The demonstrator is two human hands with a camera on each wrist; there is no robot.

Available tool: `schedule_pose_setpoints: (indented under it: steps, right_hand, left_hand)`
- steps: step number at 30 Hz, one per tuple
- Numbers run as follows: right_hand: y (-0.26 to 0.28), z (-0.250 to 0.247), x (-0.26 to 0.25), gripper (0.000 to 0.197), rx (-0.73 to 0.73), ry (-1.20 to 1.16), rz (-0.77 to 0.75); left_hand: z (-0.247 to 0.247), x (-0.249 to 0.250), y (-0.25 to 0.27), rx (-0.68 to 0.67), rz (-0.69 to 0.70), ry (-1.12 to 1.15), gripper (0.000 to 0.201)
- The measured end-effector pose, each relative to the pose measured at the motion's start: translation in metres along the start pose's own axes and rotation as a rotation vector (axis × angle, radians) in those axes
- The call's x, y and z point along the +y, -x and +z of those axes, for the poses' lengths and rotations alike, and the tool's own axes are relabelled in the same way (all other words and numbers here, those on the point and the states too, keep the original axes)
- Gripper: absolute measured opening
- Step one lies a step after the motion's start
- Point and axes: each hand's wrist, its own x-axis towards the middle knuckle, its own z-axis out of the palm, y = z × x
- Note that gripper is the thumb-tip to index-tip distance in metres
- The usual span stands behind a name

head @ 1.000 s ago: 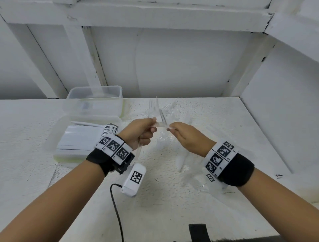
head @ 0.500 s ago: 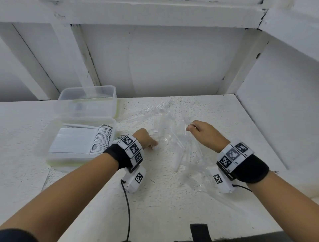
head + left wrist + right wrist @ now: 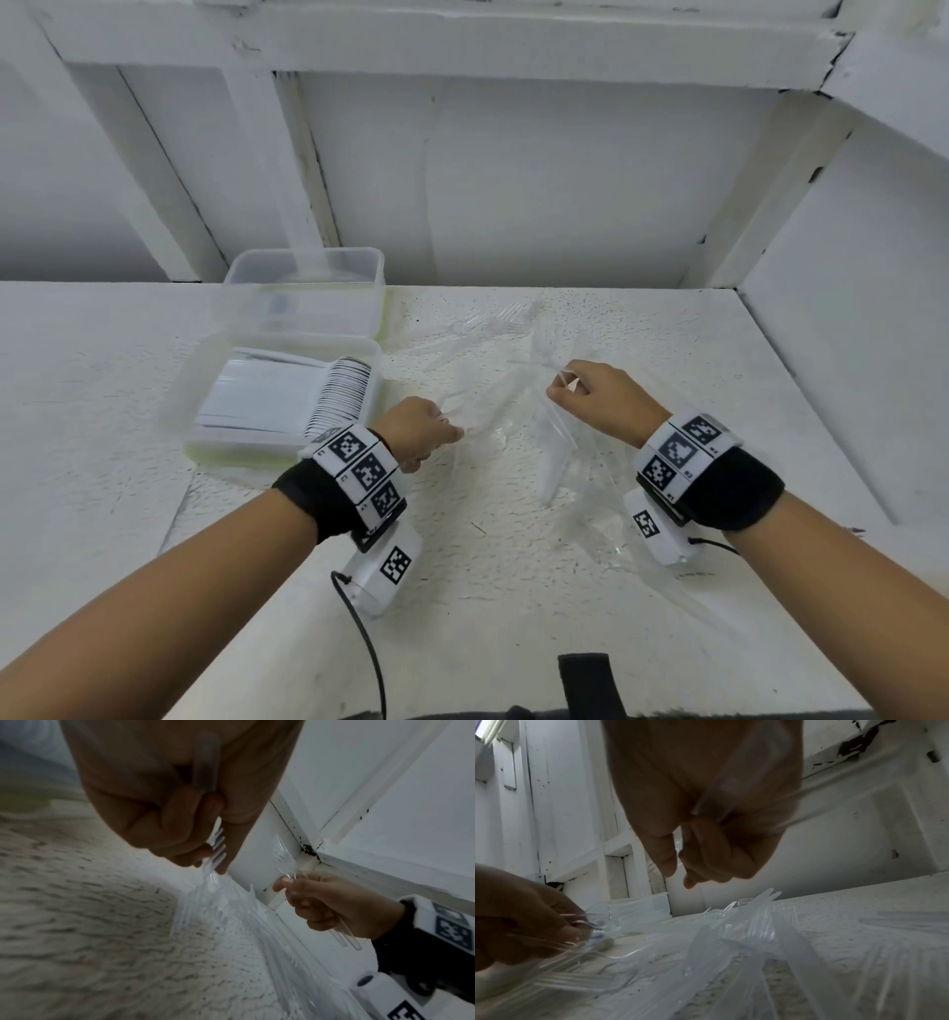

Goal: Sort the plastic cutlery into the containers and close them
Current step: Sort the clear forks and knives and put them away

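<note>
A loose pile of clear plastic cutlery [image 3: 513, 411] lies on the white table [image 3: 513, 591], between my hands. My left hand [image 3: 449, 434] is low at the pile's left edge and grips clear forks [image 3: 217, 845], tines pointing forward. My right hand [image 3: 562, 383] hovers over the pile's far right and pinches a few clear forks [image 3: 285, 858], whose handles run back under the palm [image 3: 757, 801]. The near container [image 3: 205, 442] holds a packed row of white cutlery [image 3: 287, 395]. The far container [image 3: 308, 288] stands open behind it; its contents are unclear.
Both containers stand at the table's left, one behind the other. A white wall runs along the back, and a slanted white panel [image 3: 847, 334] bounds the right side. Cables trail from the wrist cameras [image 3: 390, 560] near the front edge.
One second ago both hands met above the pile around raised forks. They have since parted and dropped, the left to the pile's left edge and the right over its far side.
</note>
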Motion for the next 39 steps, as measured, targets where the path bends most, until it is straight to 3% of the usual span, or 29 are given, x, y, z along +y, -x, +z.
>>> schedule_pose_setpoints:
  steps: [3,10,15,24,28,32,36,39]
  right_hand:
    - [-0.004,0.004,-0.006,0.024,-0.034,0.056,-0.023]
    - [-0.003,0.005,-0.019,0.032,-0.169,0.151,-0.225]
    - [-0.006,0.020,-0.030,0.037,-0.196,0.542,-0.446]
    - [-0.021,0.052,-0.054,0.036,-0.244,0.793,-0.497]
    - [-0.021,0.045,-0.050,0.032,-0.144,0.603,-0.510]
    - [-0.011,0.024,-0.050,0.025,0.060,0.280,-0.587]
    - [0.001,0.004,-0.061,0.027,0.264,0.037,-0.651]
    - [0.009,-0.001,-0.077,0.033,0.263,-0.016,-0.635]
  left_hand:
    - [-0.002,-0.004,0.008,0.016,0.033,0.018,0.029]
    - [-0.020,0.009,0.039,0.310,0.311,-0.212,0.012]
    - [-0.039,0.015,0.051,0.484,0.425,-0.364,0.009]
    - [-0.057,0.006,0.055,0.553,0.358,-0.347,0.011]
    - [-0.063,-0.004,0.053,0.515,0.331,-0.240,0.017]
    - [-0.066,-0.007,0.054,0.474,0.298,-0.065,0.018]
    - [-0.065,-0.007,0.055,0.491,0.336,-0.108,0.018]
    - [-0.058,-0.002,0.055,0.460,0.366,-0.121,0.018]
